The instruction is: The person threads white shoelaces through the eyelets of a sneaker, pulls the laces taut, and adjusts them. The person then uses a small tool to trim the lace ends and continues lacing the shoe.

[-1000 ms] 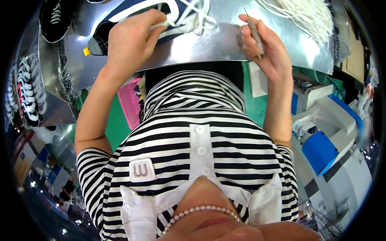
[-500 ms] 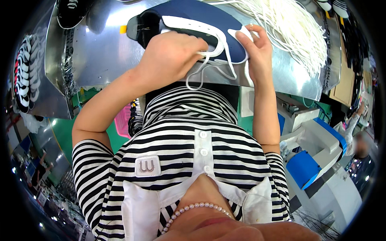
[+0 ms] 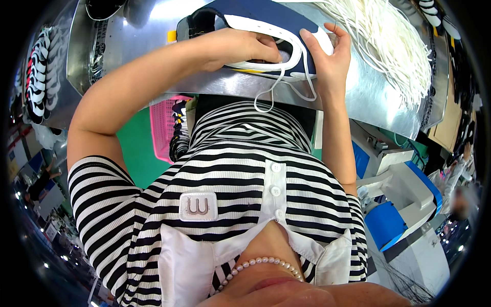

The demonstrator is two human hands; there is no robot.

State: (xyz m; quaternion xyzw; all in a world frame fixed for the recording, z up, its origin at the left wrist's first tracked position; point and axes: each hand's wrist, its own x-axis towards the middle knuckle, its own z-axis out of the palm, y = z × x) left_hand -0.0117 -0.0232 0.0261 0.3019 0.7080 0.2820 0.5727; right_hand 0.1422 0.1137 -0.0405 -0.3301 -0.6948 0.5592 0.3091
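Observation:
A navy shoe upper (image 3: 286, 20) with a white eyelet strip, white toe and dark heel lining lies at the far edge of view on the metal table. A white lace (image 3: 264, 108) runs from its eyelet edge and hangs in a loop past the table's near edge. My left hand (image 3: 245, 47) reaches into the upper's opening with fingers curled; the fingertips are partly hidden, and what they grip cannot be made out. At the toe end, my right hand (image 3: 330, 56) grips the upper between its thumb and fingers.
A large bundle of white laces (image 3: 394, 56) is spread over the metal table (image 3: 225, 84) on the right. A dark shoe (image 3: 105, 7) stands at the far left. Below the table are a pink basket (image 3: 161, 130) and, at right, a white and blue machine (image 3: 399, 204).
My left hand has moved right and deeper into the upper's opening, its elbow swinging outward. The right hand keeps its grip on the toe. The whole view has shifted slightly.

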